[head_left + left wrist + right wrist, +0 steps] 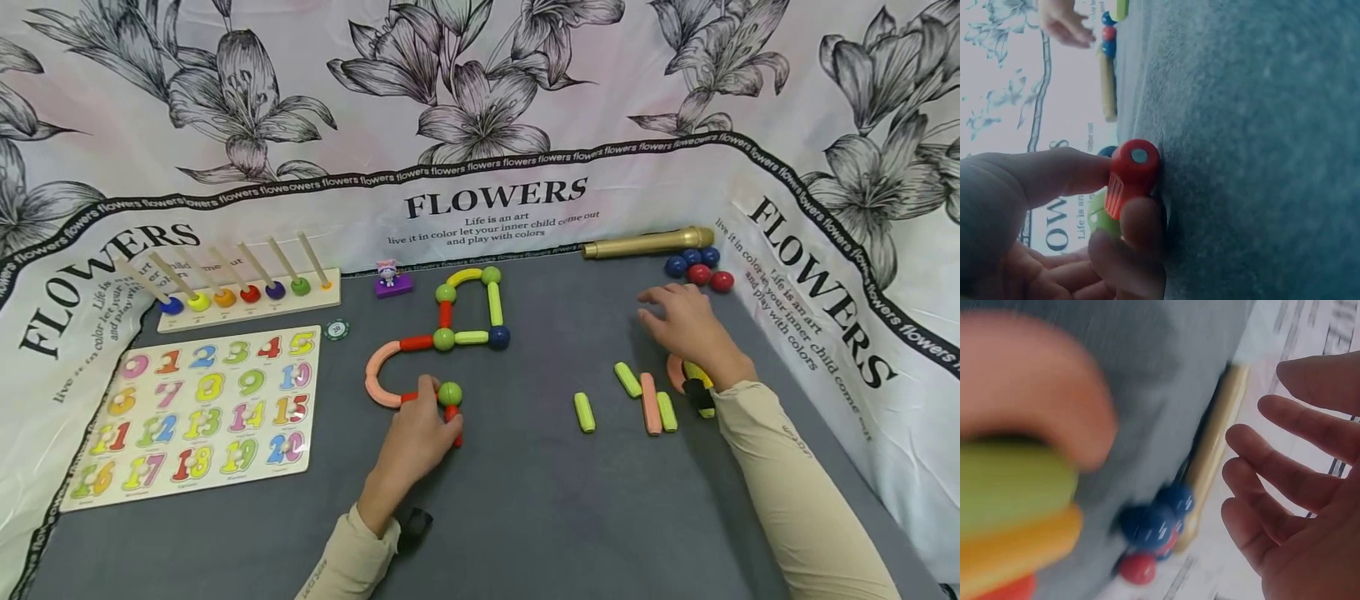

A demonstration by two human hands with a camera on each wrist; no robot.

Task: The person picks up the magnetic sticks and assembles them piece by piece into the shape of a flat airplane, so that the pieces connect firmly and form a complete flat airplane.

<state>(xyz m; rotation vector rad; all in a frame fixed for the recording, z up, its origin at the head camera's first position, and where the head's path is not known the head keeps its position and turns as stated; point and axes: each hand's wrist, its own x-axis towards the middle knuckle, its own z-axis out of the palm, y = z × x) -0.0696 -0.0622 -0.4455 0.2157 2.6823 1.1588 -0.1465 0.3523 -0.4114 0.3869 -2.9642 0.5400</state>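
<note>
My left hand [414,437] pinches a red magnetic rod [1129,172] between thumb and fingers; the rod's round magnet end shows in the left wrist view. A green ball [450,393] sits at the rod's far end. Beside the hand, a curved pink rod [372,375] links through red rods to a closed loop of rods and balls, with a dark blue ball [498,337] at one corner. My right hand [690,329] holds nothing; its fingers are spread and relaxed over the table, close to red balls [722,282] and blue balls [676,266].
Loose green rods [584,412] and a straight pink rod [650,404] lie right of centre. Curved pieces [677,372] are partly hidden under the right wrist. A gold microphone-shaped object [648,243] lies at the back. On the left are a number board [315,400] and a peg stand [330,292].
</note>
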